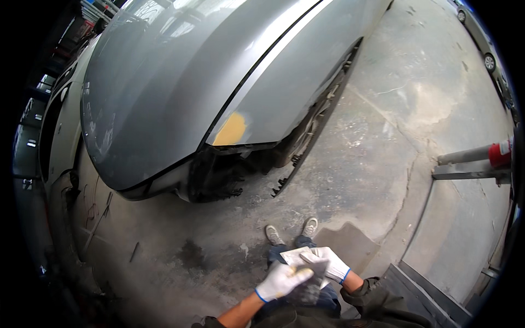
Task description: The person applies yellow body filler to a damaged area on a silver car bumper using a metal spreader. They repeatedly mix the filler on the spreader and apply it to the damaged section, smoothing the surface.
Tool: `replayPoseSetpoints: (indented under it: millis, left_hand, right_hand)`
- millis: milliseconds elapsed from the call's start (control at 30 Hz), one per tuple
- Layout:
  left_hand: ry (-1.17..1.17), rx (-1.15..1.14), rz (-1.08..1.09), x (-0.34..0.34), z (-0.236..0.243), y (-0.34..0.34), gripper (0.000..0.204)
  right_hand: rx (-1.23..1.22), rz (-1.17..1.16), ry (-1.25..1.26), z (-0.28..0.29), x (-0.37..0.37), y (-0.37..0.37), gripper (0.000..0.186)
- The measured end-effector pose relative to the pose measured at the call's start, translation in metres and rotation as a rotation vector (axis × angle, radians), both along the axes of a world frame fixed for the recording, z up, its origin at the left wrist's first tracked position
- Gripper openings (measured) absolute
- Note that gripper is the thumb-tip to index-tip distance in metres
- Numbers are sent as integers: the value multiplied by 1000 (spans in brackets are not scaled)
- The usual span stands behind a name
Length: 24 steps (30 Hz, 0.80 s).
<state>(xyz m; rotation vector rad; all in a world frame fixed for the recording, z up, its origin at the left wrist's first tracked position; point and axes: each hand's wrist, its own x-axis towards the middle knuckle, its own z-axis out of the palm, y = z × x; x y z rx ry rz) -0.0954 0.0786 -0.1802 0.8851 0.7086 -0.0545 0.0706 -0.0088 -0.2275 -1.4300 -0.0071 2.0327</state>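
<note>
My left hand (pixel 276 282), in a white knit glove with a blue cuff, grips a dark grey sheet (pixel 310 287), possibly sandpaper, low in the middle of the view. My right hand (pixel 332 265), gloved the same way, pinches the sheets close beside it, including a pale sheet (pixel 291 256) partly hidden behind the dark one. Beyond my shoes is the front corner of a grey car (pixel 158 93), its bumper off. A yellow filler patch (pixel 230 130) sits at the corner of its fender. A loose black trim strip (pixel 311 153) hangs along the wheel opening, the wheel area dark.
A pale car (pixel 57 136) stands at left, with rods and cords on the concrete floor (pixel 377 136) near it. A silver car (pixel 478 41) is at far upper right. A metal post with a red cylinder (pixel 500 154) juts in from the right; grey metal rails (pixel 426 292) lie at lower right.
</note>
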Motion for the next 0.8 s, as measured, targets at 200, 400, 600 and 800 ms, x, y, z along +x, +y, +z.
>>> replayPoseSetpoints:
  millis: [200, 400, 600, 800]
  left_hand:
    - [99, -94, -215, -8, -66, -32, 35]
    - [91, -70, 20, -29, -82, -23, 30]
    - [54, -4, 233, -46, -91, -8, 29]
    - [203, 87, 242, -73, -116, -26, 20]
  right_hand:
    - [106, -127, -88, -67, 1, 7, 31]
    - [378, -272, -526, -71, 58, 74, 17]
    - [841, -344, -739, -8, 71, 185, 20]
    - [923, -532, -661, 14, 66, 243, 20]
